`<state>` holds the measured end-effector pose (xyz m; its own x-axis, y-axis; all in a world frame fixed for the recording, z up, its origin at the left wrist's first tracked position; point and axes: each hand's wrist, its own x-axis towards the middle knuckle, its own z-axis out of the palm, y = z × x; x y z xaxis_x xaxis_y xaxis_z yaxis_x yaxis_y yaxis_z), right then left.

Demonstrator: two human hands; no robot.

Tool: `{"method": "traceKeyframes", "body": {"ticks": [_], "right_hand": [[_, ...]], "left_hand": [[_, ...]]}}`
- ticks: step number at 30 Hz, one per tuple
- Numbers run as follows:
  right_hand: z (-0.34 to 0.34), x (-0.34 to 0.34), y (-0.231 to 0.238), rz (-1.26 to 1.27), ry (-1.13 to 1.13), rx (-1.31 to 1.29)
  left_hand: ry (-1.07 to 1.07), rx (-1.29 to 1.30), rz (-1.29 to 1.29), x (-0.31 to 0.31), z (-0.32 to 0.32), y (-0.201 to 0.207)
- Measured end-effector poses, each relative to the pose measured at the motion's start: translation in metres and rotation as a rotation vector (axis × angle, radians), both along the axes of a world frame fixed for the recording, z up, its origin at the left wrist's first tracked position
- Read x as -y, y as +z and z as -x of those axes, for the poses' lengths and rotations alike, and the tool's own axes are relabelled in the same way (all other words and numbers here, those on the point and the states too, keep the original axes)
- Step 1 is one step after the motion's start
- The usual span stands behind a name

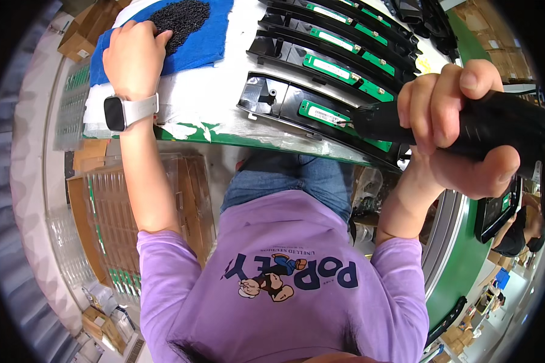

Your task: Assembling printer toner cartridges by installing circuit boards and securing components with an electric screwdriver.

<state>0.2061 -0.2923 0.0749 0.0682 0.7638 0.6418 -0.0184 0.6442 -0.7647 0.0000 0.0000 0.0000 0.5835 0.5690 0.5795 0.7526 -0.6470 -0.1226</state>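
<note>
My left hand (133,57), its wrist in a watch, rests at the edge of a heap of small black screws (188,21) on a blue cloth (215,51). Its fingers are curled together and their tips are partly hidden, so what they pinch does not show. My right hand (445,121) is wrapped round a black electric screwdriver (381,121). The driver's bit points left, at the green circuit board (321,113) in the nearest black plastic housing (257,100). Whether the bit touches a screw there is hard to see.
Behind it, several similar black housings (290,51) with green boards lie in a row. The table's green front edge (224,138) runs before my lap. Clear plastic trays (121,218) and a cardboard box (191,199) stand low at the left. Another person (524,230) is at the far right.
</note>
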Motion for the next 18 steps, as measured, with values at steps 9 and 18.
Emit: {"method": "traceKeyframes", "body": {"ticks": [9, 18], "right_hand": [[0.012, -0.003, 0.002, 0.047, -0.065, 0.042], [0.025, -0.009, 0.003, 0.112, -0.030, 0.054]], "left_hand": [[-0.070, 0.169, 0.032, 0.001, 0.000, -0.003], [-0.174, 0.320, 0.102, 0.006, -0.004, -0.004]]}}
